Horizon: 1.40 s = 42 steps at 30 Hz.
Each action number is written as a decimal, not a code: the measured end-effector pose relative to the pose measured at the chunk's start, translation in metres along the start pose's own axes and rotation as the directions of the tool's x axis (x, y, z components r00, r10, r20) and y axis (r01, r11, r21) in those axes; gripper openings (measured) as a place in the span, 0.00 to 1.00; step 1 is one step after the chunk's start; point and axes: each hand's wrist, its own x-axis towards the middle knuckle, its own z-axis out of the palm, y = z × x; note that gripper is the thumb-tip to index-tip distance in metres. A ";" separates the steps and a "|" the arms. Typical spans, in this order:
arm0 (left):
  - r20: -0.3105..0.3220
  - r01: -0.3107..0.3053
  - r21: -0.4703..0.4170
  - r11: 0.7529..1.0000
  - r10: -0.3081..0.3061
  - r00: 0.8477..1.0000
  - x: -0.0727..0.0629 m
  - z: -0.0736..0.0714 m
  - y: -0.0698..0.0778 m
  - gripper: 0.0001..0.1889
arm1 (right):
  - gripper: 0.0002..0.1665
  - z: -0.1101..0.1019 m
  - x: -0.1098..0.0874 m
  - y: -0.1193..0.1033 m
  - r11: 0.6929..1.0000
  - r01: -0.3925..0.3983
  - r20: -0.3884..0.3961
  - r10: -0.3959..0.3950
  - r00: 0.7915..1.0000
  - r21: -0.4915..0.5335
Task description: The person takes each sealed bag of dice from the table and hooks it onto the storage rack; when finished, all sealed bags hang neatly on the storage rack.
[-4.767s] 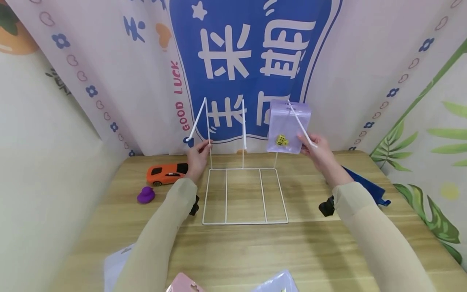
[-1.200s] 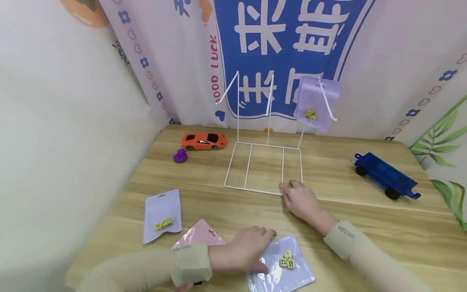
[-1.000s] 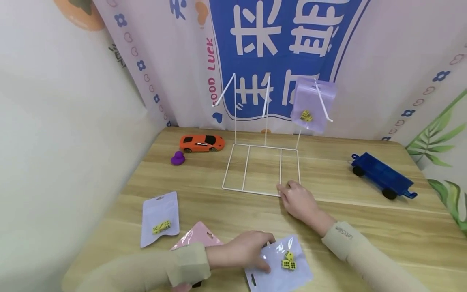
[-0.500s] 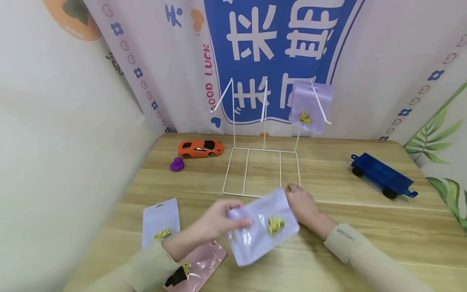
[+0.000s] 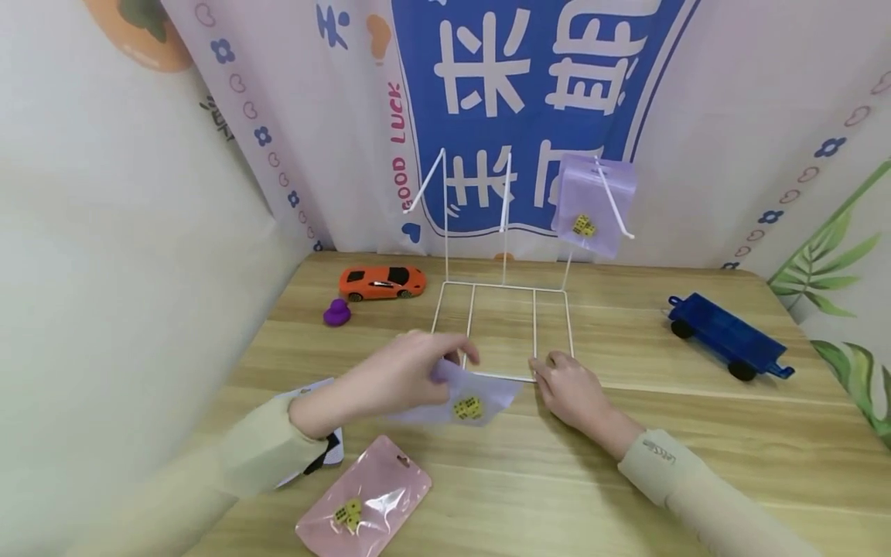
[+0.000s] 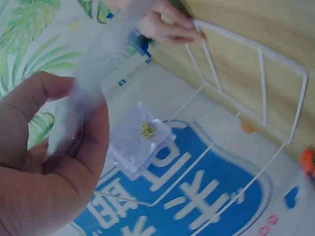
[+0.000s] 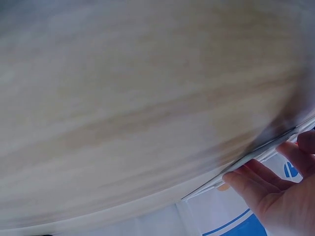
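Note:
In the head view my left hand [image 5: 400, 379] pinches a lilac zip bag [image 5: 497, 394] holding several yellow dice. The bag is tilted above the table, just in front of the white wire rack [image 5: 504, 287]. In the left wrist view the bag [image 6: 88, 93] is blurred between thumb and fingers. My right hand [image 5: 574, 391] grips the front wire of the rack's base near its right corner; in the right wrist view the fingertips [image 7: 236, 179] sit on that wire. Another lilac bag [image 5: 599, 189] with yellow dice hangs from the rack's right prong.
A pink bag [image 5: 390, 483] with yellow dice lies at front. Another lilac bag [image 5: 334, 450] is partly hidden under my left forearm. An orange toy car [image 5: 383, 283] and purple duck [image 5: 337, 313] stand left, a blue toy trailer [image 5: 727, 333] right. The left and middle prongs bear nothing.
My right hand left the hanging bag and took the rack's base wire. My left hand left the rack, picked up a lilac bag from the front table, and carried it toward the rack.

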 end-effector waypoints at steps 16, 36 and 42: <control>-0.194 -0.079 0.023 0.997 0.082 0.978 0.048 -0.041 0.010 0.10 | 0.19 0.002 -0.001 0.002 1.000 -0.001 -0.010 0.000 1.000 -0.013; -0.256 -0.049 0.267 0.962 0.120 0.959 0.102 -0.091 0.044 0.09 | 0.17 0.003 -0.001 0.004 0.998 0.040 -0.067 -0.043 0.997 -0.048; -0.206 -0.015 0.290 0.957 0.078 0.975 0.114 -0.095 0.044 0.11 | 0.18 0.003 -0.002 0.005 0.999 0.041 -0.068 -0.043 0.997 -0.034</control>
